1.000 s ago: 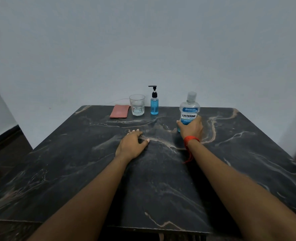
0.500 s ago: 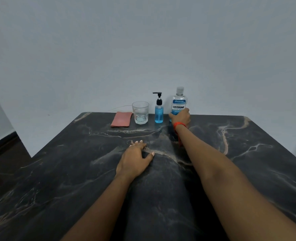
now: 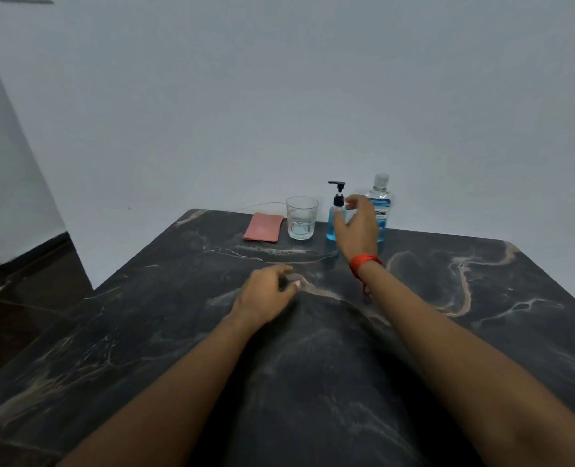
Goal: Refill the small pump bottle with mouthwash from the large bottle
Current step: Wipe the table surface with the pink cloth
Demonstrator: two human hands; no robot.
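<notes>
Marble table (image 3: pixel 481 298) is touched by the left hand (image 3: pixel 266 294), fingers loosely curled. The right hand (image 3: pixel 358 227) is held before the pump bottle (image 3: pixel 331 227) and Listerine bottle (image 3: pixel 381 200), fingers spread.

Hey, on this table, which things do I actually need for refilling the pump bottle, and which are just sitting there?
For the job:
small pump bottle
large mouthwash bottle

Just lying about:
glass
pink cloth
</notes>
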